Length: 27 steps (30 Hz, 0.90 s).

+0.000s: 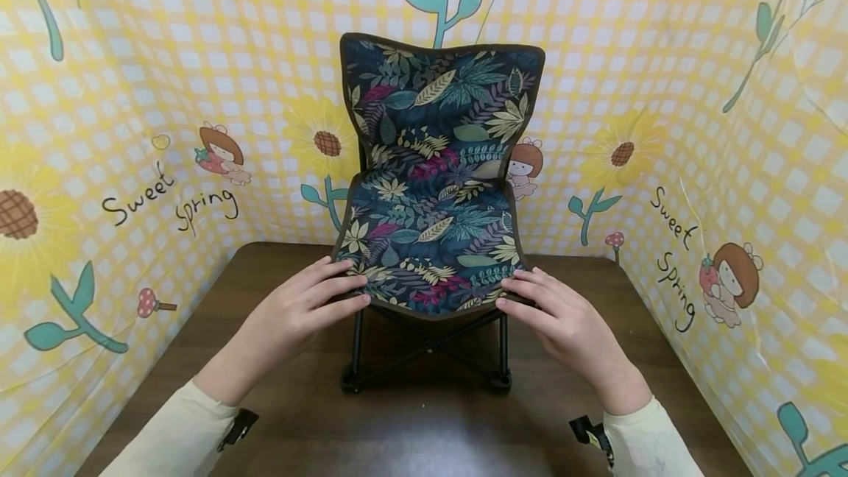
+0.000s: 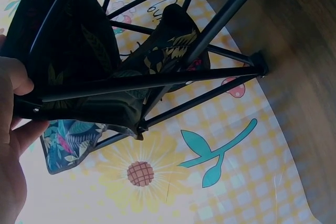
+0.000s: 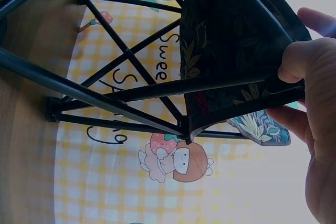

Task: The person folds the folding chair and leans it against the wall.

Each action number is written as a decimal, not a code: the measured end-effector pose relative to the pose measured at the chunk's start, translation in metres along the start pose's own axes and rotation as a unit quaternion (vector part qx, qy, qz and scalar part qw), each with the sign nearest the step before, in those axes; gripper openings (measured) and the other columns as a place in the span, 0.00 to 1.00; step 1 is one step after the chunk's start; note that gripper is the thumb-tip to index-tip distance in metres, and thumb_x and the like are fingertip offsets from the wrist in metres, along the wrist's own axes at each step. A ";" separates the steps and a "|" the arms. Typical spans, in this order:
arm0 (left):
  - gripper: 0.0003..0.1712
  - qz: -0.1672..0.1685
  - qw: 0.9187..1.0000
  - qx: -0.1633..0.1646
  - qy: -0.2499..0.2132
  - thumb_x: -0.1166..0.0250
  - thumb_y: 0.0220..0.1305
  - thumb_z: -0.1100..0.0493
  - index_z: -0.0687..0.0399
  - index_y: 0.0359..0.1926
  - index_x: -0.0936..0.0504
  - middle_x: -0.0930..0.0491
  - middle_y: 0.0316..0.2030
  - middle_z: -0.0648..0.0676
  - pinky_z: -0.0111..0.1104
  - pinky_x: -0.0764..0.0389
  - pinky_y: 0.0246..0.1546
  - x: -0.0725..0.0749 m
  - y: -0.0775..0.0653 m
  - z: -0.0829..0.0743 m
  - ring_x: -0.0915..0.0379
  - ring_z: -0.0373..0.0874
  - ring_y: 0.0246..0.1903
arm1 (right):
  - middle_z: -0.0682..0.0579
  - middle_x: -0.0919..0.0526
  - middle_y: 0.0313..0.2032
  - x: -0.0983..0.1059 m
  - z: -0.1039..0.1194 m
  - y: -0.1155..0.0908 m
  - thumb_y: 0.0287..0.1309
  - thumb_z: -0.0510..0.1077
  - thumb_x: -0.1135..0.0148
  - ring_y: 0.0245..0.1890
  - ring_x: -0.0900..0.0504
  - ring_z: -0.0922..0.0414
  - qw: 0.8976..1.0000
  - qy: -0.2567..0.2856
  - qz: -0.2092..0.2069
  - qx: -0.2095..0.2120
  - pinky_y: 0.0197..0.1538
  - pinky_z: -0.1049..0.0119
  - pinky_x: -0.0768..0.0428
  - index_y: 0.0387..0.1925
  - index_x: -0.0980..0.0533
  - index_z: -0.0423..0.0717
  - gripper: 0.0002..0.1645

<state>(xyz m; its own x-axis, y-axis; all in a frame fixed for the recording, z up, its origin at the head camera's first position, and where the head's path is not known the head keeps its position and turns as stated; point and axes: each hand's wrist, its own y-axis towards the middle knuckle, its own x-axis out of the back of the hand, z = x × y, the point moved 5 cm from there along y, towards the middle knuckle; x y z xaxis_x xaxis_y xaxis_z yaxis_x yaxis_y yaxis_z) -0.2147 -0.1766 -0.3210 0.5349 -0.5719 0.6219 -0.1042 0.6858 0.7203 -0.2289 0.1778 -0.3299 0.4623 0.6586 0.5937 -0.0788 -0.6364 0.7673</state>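
Observation:
A small folding chair (image 1: 433,234) stands unfolded on the brown table, its dark fabric printed with leaves and flowers. My left hand (image 1: 301,306) holds the front left corner of the seat, fingertips on the fabric. In the left wrist view the thumb (image 2: 20,74) lies against the underside, beside the end of a black tube. At the front right corner my right hand (image 1: 563,311) grips in the same way, its thumb (image 3: 294,64) under the seat by the frame. Crossed black legs (image 1: 429,350) show below the front edge.
The brown wooden table (image 1: 424,425) reaches under the chair and toward me. A yellow checked cloth (image 1: 265,43) with sunflowers and cartoon figures hangs behind and along both sides. Black straps (image 1: 238,427) sit at both wrists.

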 end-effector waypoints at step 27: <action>0.21 -0.010 1.000 -0.004 -0.005 0.53 0.82 0.62 0.52 0.57 0.13 0.15 0.55 0.58 0.47 0.35 0.74 0.004 0.007 0.000 0.19 0.62 0.56 | 0.42 0.14 0.55 0.004 -0.001 0.010 0.80 0.40 0.53 0.53 0.16 0.40 1.000 -0.004 -0.004 0.008 0.69 0.51 0.25 0.54 0.15 0.43 0.19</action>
<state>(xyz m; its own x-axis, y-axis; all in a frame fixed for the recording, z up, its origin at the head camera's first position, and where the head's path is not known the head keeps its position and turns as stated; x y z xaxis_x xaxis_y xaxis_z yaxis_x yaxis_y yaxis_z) -0.2134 -0.1740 -0.3135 0.5281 -0.5904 0.6103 -0.0868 0.6774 0.7304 -0.2284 0.1742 -0.3196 0.4694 0.6603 0.5862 -0.0608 -0.6382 0.7675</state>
